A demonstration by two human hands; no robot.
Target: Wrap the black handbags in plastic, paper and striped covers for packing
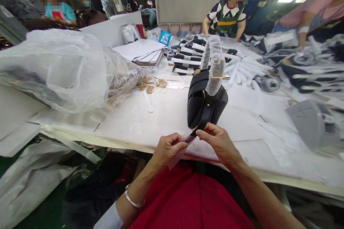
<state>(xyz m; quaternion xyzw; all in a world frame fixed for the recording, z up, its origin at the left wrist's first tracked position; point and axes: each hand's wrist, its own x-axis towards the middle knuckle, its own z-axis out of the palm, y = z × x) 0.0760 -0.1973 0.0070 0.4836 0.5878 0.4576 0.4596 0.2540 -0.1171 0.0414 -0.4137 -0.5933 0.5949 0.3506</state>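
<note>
A black handbag [197, 105] stands on the white table near its front edge, its top handle [215, 66] wrapped in clear plastic. From its near side a black strap [206, 114] runs down toward me. My right hand [215, 139] pinches the strap close to its end. Beside it, my left hand [169, 146] is closed on a thin translucent sheet [178, 157] that hangs past the table edge. The sheet meets the strap's end between my two hands; whether it is wrapped around the strap I cannot tell.
A large heap of plastic bags [72, 69] fills the left. Behind are stacked white boards [142, 52], small brown tags [150, 84] and wrapped black straps [188, 59]. A grey curved piece [309, 121] lies right. A co-worker [227, 14] stands across the table.
</note>
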